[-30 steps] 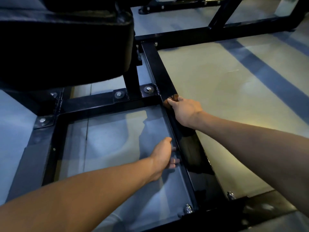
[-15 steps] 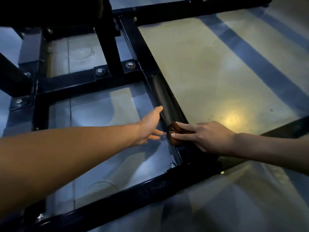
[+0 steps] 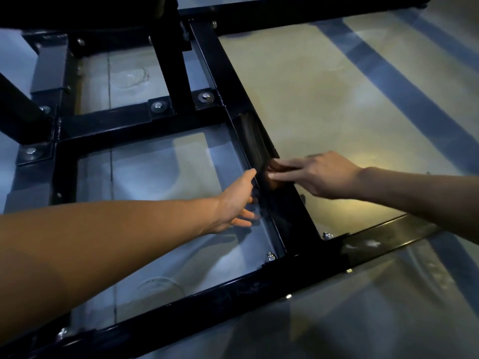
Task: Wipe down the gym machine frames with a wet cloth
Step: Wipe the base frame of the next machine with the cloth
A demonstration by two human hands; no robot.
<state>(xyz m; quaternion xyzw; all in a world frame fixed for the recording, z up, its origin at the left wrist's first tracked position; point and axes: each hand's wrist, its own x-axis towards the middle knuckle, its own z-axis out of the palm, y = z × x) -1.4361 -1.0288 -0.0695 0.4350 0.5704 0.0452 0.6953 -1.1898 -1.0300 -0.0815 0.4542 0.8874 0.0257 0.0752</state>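
Observation:
The black steel base frame of the gym machine lies on the floor, its bars bolted together into rectangles. My right hand presses a small dark brown cloth flat onto the long bar that runs from the upper middle to the lower right. A wet streak shines on that bar just above the cloth. My left hand reaches in from the left with fingers spread, resting against the inner side of the same bar and holding nothing. The cloth is mostly hidden under my right fingers.
An upright black post rises from the crossbar in the upper middle. Bolts and plates sit at the joints. A glossy floor with dark stripes spreads to the right. Another frame bar crosses the bottom.
My right hand slid the cloth down the long bar towards me, then back up a little, leaving a wet streak. My left hand stayed by the bar. The view tilted down, losing the seat pad.

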